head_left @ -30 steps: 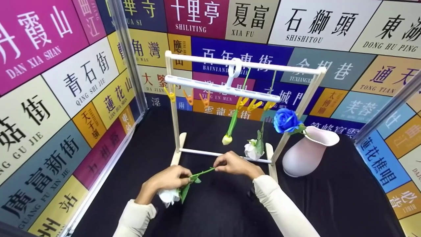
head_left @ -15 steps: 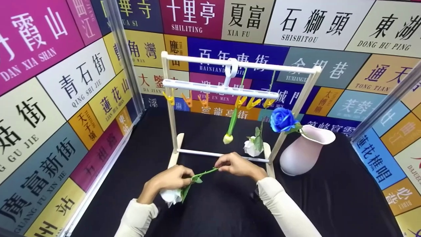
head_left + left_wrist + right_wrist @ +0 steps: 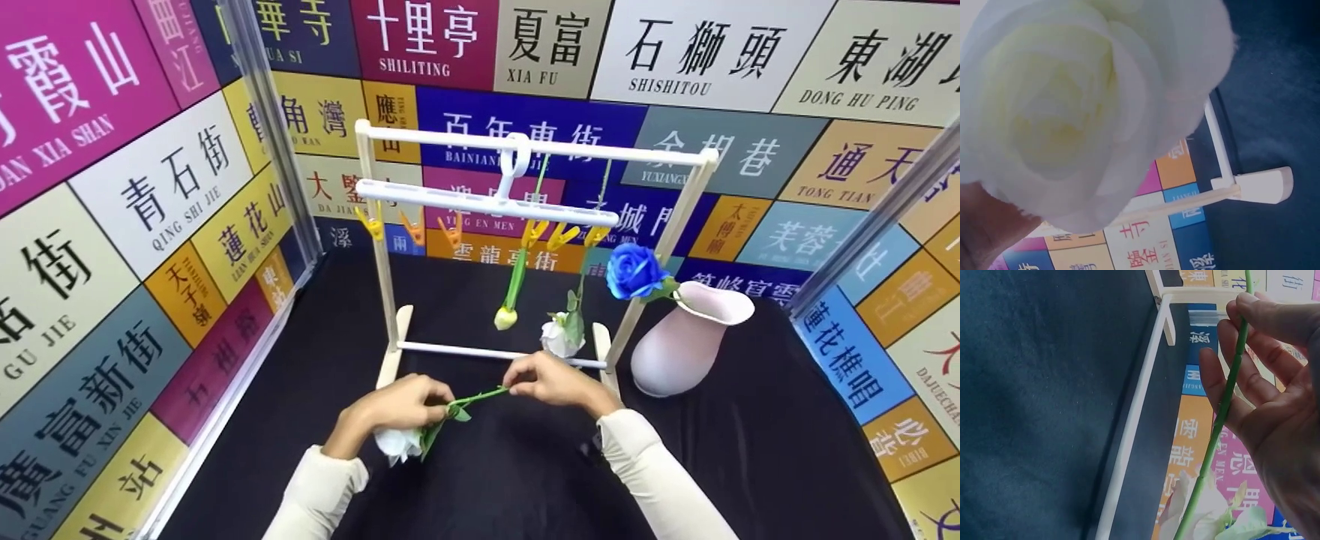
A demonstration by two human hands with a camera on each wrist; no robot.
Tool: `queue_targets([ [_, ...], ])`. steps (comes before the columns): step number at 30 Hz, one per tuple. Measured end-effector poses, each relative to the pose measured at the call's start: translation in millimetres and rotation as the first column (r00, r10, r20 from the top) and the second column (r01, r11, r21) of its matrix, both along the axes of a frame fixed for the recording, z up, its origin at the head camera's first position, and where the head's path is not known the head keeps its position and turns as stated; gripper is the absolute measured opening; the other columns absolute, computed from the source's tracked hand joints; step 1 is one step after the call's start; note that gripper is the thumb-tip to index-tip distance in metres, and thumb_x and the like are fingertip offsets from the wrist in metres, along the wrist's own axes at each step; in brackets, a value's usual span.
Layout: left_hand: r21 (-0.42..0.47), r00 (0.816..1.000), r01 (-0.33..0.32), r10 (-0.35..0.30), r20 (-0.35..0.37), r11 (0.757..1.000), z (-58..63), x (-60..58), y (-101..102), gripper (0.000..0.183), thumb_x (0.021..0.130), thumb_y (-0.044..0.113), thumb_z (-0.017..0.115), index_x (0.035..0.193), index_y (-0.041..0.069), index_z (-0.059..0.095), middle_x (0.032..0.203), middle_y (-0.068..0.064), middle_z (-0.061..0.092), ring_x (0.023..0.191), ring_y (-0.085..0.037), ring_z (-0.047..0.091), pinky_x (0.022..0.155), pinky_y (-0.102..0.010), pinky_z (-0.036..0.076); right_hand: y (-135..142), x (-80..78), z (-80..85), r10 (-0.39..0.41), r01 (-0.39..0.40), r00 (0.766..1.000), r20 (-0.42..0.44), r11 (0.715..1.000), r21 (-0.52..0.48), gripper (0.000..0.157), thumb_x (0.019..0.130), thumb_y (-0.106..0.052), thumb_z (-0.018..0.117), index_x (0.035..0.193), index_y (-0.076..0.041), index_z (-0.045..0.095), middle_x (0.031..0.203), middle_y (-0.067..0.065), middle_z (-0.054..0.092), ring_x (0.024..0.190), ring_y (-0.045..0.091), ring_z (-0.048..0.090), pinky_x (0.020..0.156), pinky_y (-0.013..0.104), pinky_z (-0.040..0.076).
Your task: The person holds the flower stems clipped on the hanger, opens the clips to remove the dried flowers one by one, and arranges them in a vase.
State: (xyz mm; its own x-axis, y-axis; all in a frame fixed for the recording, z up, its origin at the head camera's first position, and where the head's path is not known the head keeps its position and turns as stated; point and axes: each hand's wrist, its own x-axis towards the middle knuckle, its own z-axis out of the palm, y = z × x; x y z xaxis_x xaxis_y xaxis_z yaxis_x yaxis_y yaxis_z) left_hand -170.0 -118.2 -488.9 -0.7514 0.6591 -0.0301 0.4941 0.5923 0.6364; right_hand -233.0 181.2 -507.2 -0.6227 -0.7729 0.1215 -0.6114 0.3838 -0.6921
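Note:
A white rose (image 3: 397,444) with a green stem (image 3: 484,394) is held sideways between both hands, in front of the rack. My left hand (image 3: 405,405) grips the stem close to the bloom, which hangs below the fingers and fills much of the left wrist view as a pale rose head (image 3: 1055,107). The right hand (image 3: 551,381) pinches the far end of the stem. In the right wrist view thumb and index finger close on the green stem (image 3: 1233,377), the other fingers loosely bent behind it.
Behind the hands stands a wooden rack (image 3: 540,146) carrying a white hanger (image 3: 480,202) with several clips. A yellow-white bud (image 3: 505,318) and another white rose (image 3: 562,334) hang upside down there. At right, a pink-white vase (image 3: 679,349) holds a blue rose (image 3: 636,271). Black cloth (image 3: 525,480) covers the table.
Both hands, still holding the rose, have shifted slightly right relative to the rack. The head view has turned a little, so the rack and vase appear further left.

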Motion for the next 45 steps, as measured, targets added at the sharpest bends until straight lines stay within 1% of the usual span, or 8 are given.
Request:
queue_targets([
  [5, 0.017, 1.000, 0.013, -0.012, -0.010, 1.000, 2.3, -4.3, 7, 0.017, 0.090, 0.020, 0.060, 0.099, 0.020, 0.075, 0.068, 0.015, 0.060, 0.063, -0.001, 0.054, 0.062, -0.020, 0.044, 10, 2.7, 1.5, -0.034, 0.034, 0.999, 0.022, 0.999, -0.016, 0.009, 0.085, -0.001, 0.071, 0.093, -0.004, 0.075, 0.092, 0.014, 0.073, 0.081, 0.010, 0.063, 0.075, 0.028, 0.052],
  [12, 0.026, 0.999, 0.032, -0.031, -0.029, 0.999, 2.7, -11.1, 18, 0.023, 0.090, 0.020, 0.059, 0.107, 0.015, 0.073, 0.088, 0.009, 0.070, 0.074, -0.005, 0.058, 0.071, -0.022, 0.048, 26, 5.6, 2.2, -0.069, 0.072, 0.996, 0.059, 0.996, -0.044, 0.008, 0.086, 0.002, 0.070, 0.093, 0.000, 0.073, 0.092, 0.015, 0.072, 0.081, 0.012, 0.063, 0.075, 0.031, 0.053],
  [20, 0.084, 0.999, 0.024, -0.021, -0.036, 0.996, 9.6, -18.2, 23, 0.023, 0.097, 0.025, 0.058, 0.109, 0.011, 0.072, 0.094, 0.004, 0.073, 0.082, -0.009, 0.062, 0.077, -0.027, 0.050, 40, 17.3, 9.7, -0.110, 0.112, 0.992, 0.057, 0.993, -0.032, 0.010, 0.085, 0.008, 0.067, 0.094, 0.006, 0.071, 0.092, 0.023, 0.070, 0.081, 0.025, 0.065, 0.074, 0.027, 0.051],
  [25, 0.121, 0.999, -0.029, 0.034, -0.041, 0.992, 13.5, -25.2, 28, 0.025, 0.099, 0.027, 0.056, 0.109, 0.009, 0.071, 0.085, 0.003, 0.068, 0.077, -0.009, 0.060, 0.074, -0.026, 0.049, 47, 32.3, 31.7, -0.127, 0.128, 0.990, 0.057, 0.991, -0.022, 0.010, 0.085, 0.009, 0.067, 0.094, 0.009, 0.070, 0.090, 0.024, 0.070, 0.079, 0.024, 0.064, 0.073, 0.024, 0.051],
  [28, 0.165, 0.994, -0.077, 0.087, -0.058, 0.983, 15.2, -31.1, 32, 0.025, 0.099, 0.027, 0.056, 0.110, 0.009, 0.070, 0.083, 0.001, 0.067, 0.074, -0.010, 0.059, 0.071, -0.026, 0.049, 54, 36.3, 37.8, -0.144, 0.147, 0.986, 0.084, 0.989, -0.028, 0.010, 0.085, 0.009, 0.066, 0.094, 0.010, 0.069, 0.089, 0.023, 0.071, 0.080, 0.024, 0.065, 0.074, 0.026, 0.052],
  [36, 0.264, 0.952, -0.234, 0.276, -0.136, 0.936, 18.4, -47.4, 49, 0.025, 0.097, 0.026, 0.058, 0.111, 0.008, 0.069, 0.092, -0.003, 0.072, 0.083, -0.019, 0.066, 0.079, -0.037, 0.051, 76, 37.7, 40.0, -0.179, 0.191, 0.974, 0.142, 0.979, -0.074, 0.010, 0.085, 0.010, 0.065, 0.095, 0.012, 0.067, 0.088, 0.021, 0.070, 0.080, 0.028, 0.065, 0.074, 0.023, 0.051],
  [42, 0.292, 0.924, -0.330, 0.370, -0.096, 0.898, 17.8, -57.5, 62, 0.033, 0.097, 0.029, 0.060, 0.122, 0.007, 0.063, 0.100, -0.006, 0.070, 0.088, -0.018, 0.067, 0.083, -0.038, 0.051, 90, 37.7, 42.6, -0.201, 0.214, 0.971, 0.128, 0.971, -0.104, 0.009, 0.084, 0.011, 0.065, 0.093, 0.011, 0.068, 0.087, 0.021, 0.069, 0.079, 0.018, 0.064, 0.074, 0.024, 0.050],
  [45, 0.319, 0.917, -0.352, 0.393, -0.073, 0.880, 17.1, -62.3, 68, 0.038, 0.097, 0.029, 0.060, 0.127, 0.005, 0.059, 0.107, -0.012, 0.067, 0.092, -0.021, 0.066, 0.086, -0.040, 0.051, 99, 33.1, 34.8, -0.205, 0.220, 0.972, 0.117, 0.967, -0.132, 0.008, 0.085, 0.012, 0.064, 0.092, 0.009, 0.068, 0.086, 0.025, 0.067, 0.078, 0.013, 0.063, 0.072, 0.021, 0.049],
])
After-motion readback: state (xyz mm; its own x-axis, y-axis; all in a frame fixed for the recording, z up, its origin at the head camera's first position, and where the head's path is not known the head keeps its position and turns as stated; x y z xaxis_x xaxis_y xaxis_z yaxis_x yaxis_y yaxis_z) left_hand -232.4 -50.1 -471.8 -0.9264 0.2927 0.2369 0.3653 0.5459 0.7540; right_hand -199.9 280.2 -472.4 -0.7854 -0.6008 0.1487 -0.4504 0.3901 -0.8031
